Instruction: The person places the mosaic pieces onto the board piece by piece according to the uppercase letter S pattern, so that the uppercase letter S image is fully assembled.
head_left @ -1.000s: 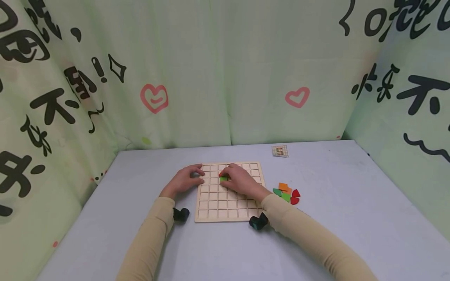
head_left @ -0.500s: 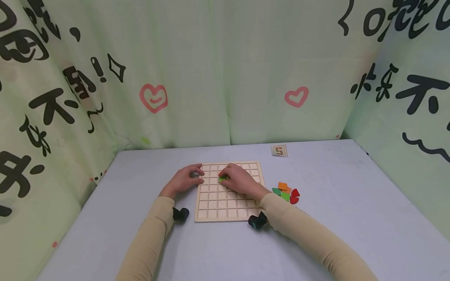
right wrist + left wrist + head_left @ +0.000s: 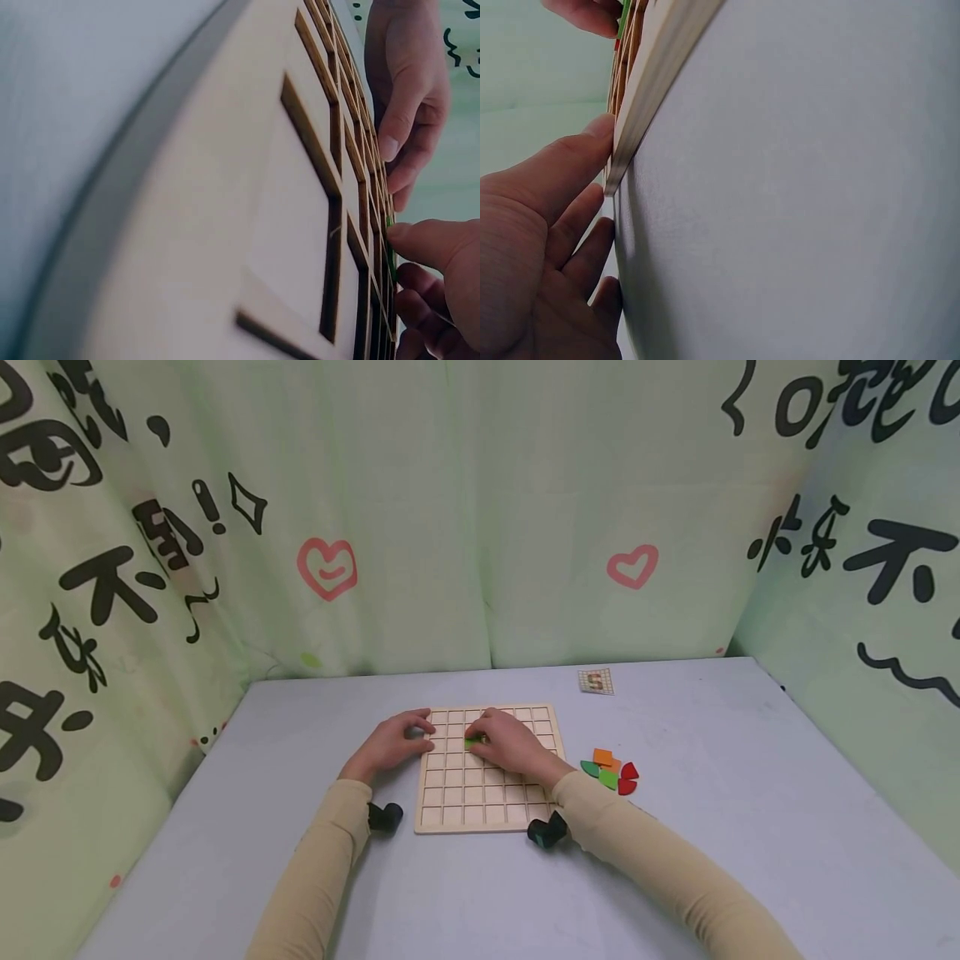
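A pale wooden grid board lies on the table. My right hand reaches over its upper middle and pinches a small green piece between thumb and fingers, low at the grid. In the right wrist view, the thumb tip presses at the green piece's edge. A bit of red shows by the fingertips in the left wrist view. My left hand rests at the board's left edge, thumb touching the rim, the other fingers loosely spread beside it.
Right of the board lies a loose group of pieces: orange, light green, dark green and red. A small printed card lies near the table's back edge. Green curtains surround the table.
My right fingertips have shifted slightly left, and the red sliver seen beside them before is hidden in the head view. The left hand stays at the board's edge.
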Demonstrator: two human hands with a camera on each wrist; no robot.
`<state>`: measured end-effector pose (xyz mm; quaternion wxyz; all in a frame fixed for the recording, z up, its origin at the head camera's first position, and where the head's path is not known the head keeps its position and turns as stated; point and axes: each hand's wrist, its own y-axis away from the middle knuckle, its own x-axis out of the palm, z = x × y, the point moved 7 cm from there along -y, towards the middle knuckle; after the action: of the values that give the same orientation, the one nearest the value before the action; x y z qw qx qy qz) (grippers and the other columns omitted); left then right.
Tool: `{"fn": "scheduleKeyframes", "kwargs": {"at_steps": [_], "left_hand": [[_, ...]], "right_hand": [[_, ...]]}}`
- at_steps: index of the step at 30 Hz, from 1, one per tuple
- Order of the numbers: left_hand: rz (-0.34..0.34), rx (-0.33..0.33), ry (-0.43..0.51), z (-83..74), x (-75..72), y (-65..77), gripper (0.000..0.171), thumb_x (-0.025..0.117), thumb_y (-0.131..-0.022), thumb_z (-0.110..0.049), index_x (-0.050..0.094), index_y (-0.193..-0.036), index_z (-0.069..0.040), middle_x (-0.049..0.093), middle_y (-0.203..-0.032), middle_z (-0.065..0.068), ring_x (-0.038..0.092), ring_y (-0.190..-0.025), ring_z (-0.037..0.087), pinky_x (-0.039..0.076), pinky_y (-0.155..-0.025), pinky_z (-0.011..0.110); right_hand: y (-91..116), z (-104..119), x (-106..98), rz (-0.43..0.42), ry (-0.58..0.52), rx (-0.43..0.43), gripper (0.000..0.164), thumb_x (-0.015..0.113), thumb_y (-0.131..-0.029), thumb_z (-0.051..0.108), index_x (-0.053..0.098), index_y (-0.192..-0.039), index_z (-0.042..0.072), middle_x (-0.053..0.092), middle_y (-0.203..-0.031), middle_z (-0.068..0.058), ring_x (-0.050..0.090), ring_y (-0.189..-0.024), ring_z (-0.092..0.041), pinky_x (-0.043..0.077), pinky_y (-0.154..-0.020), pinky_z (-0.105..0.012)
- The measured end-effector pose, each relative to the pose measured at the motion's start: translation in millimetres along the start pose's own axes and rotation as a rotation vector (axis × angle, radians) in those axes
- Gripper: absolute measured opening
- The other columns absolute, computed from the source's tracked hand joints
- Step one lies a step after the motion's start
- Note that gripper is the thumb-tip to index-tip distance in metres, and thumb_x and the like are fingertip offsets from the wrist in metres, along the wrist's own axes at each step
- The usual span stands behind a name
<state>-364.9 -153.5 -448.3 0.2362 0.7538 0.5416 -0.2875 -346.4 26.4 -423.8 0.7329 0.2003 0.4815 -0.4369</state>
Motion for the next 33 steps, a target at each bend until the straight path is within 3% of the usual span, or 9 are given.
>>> {"fn": "scheduleKeyframes", "kwargs": {"at_steps": [11, 22, 33], "left_hand": [[0.0, -0.016, -0.003, 0.4, 3.2, -1.4, 0.026, 0.071, -0.092, -0.016, 0.07, -0.115, -0.006, 0.044, -0.157, 0.009, 0.03, -0.151, 0.033, 0.024, -0.125, 0.05], [0.001, -0.016, -0.01, -1.7, 1.1, -1.0, 0.027, 0.071, -0.092, -0.017, 0.07, -0.116, -0.006, 0.044, -0.158, 0.009, 0.03, -0.151, 0.033, 0.025, -0.125, 0.049], [0.002, -0.033, -0.02, 1.7, 2.2, -1.8, 0.026, 0.071, -0.092, -0.018, 0.069, -0.116, -0.007, 0.043, -0.158, 0.009, 0.028, -0.152, 0.033, 0.024, -0.125, 0.05]], "right_hand": [[13.5, -12.3, -10.5, -0.032, -0.059, 0.03, 0.021, 0.066, -0.094, 0.014, 0.073, -0.111, 0.006, 0.066, -0.108, -0.008, 0.064, -0.102, -0.024, 0.054, -0.094, -0.04], [58.2, -50.5, -43.0, -0.039, -0.072, 0.151, 0.024, 0.066, -0.096, 0.02, 0.072, -0.114, 0.006, 0.067, -0.111, -0.007, 0.061, -0.101, -0.023, 0.054, -0.091, -0.042], [108.7, -87.8, -68.3, -0.005, -0.024, 0.188, 0.023, 0.069, -0.093, 0.015, 0.071, -0.113, 0.004, 0.067, -0.105, -0.007, 0.059, -0.093, -0.02, 0.055, -0.083, -0.038]]}}
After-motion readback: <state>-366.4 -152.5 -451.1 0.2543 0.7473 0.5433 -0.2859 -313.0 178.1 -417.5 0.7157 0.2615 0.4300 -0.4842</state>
